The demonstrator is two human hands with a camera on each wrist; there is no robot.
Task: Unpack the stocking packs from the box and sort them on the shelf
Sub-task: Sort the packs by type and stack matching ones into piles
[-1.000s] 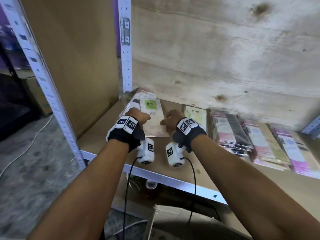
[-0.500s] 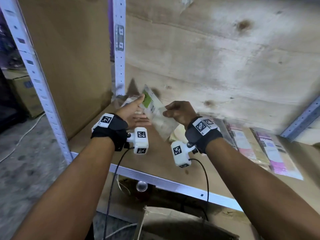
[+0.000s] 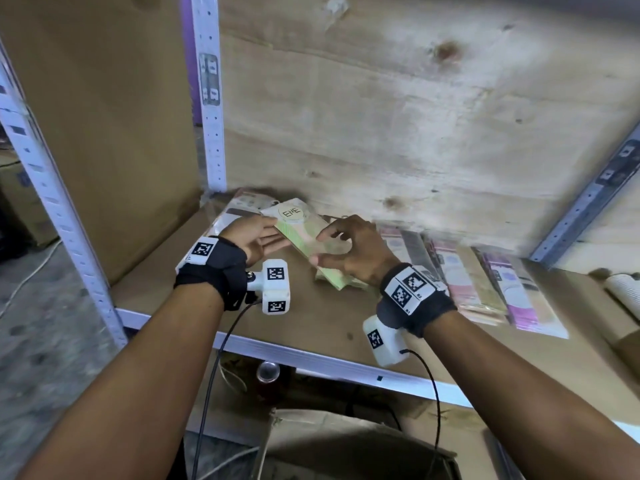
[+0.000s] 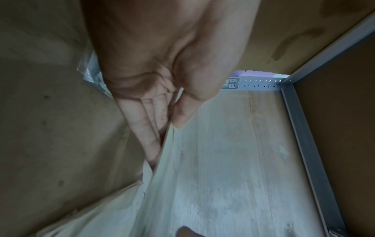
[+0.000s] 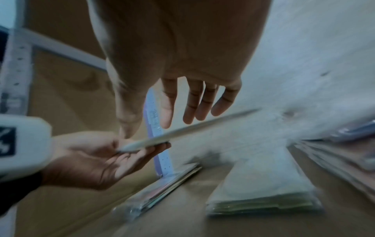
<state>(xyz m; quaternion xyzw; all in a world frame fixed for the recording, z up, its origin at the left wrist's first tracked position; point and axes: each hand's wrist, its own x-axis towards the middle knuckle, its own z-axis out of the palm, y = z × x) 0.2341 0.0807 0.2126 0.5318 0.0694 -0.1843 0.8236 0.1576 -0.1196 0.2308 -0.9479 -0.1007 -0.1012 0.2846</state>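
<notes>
One pack (image 3: 304, 233) is up off the shelf (image 3: 311, 327) now, pinched by the left hand (image 3: 254, 237), right hand (image 3: 349, 252) loose-fingered above, mid-frame, resorting.

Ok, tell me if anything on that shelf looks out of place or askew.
Mostly tidy. The green pack is off the shelf, tilted in the air above the green stack; the left hand pinches its edge, and the right hand hovers open. The pink packs on the right overlap, loosely fanned.

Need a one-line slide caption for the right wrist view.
Left hand holds a green stocking pack edge-on above the shelf stacks; right hand open.
</notes>
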